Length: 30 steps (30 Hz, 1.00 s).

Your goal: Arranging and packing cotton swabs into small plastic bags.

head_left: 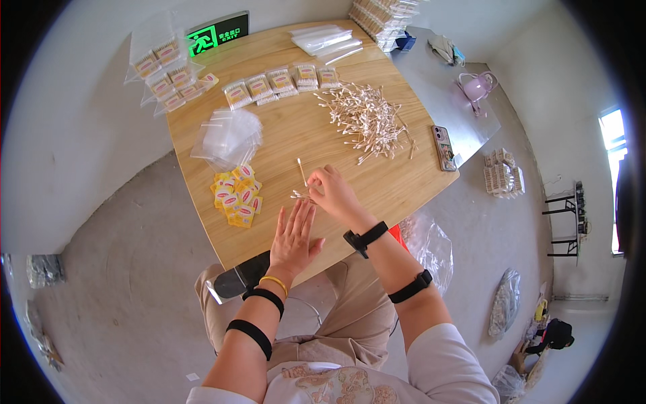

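Observation:
My left hand lies flat on the wooden table, fingers stretched out and slightly apart. Just past its fingertips are a few loose cotton swabs. To the right, my right hand is closed in a pinch, with a single cotton swab sticking up from its fingertips. Part of the small group of swabs is hidden under the right hand. Farther off at the right is a large loose pile of cotton swabs. Yellow and white printed cards lie heaped left of my hands.
Transparent bags lie behind the cards on the table. A row of filled swab packs runs along the back, with flat plastic sleeves beyond. A phone rests at the right edge. Stacked packs stand back left.

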Tool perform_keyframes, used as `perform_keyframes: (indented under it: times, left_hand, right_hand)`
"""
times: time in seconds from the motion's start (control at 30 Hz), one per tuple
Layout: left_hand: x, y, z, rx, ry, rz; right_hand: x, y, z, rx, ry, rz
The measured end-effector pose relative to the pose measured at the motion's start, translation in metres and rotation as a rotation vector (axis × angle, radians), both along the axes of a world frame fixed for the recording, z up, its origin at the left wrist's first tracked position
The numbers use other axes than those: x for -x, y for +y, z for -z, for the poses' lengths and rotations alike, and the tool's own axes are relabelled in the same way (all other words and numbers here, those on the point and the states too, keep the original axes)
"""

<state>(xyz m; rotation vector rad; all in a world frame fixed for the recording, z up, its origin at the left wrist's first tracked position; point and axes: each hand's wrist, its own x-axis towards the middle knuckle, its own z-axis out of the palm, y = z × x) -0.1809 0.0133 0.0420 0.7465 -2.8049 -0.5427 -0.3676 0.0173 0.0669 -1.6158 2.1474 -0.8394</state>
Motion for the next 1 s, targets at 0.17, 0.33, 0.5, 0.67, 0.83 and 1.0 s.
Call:
perform_keyframes:
  times: [0.17,0.33,0.5,0.67,0.83,1.0]
  left_hand:
    - [0.004,0.000,-0.002,0.046,-0.068,0.015]
    - [0.005,0.001,-0.003,0.034,-0.070,0.009]
    - [0.000,-0.001,-0.004,0.034,-0.067,0.012]
    - [0.003,0.000,-0.001,0.015,-0.017,0.022]
    - [-0.001,-0.001,-0.001,0.007,-0.025,0.020]
    - [0.003,0.000,0.000,0.026,-0.004,0.025]
  right_hand:
    - [-0.003,-0.026,0.009,-0.020,0.115,0.138]
    - [0.005,-0.017,0.009,-0.104,0.076,0.094]
    - [0.004,0.009,0.002,-0.056,0.064,0.063]
    - [-0.021,0.033,0.000,0.071,0.234,0.009]
    - [-0.003,0.031,-0.008,0.146,0.247,0.150]
    - [0.083,0.031,-0.014,-0.125,0.600,0.317]
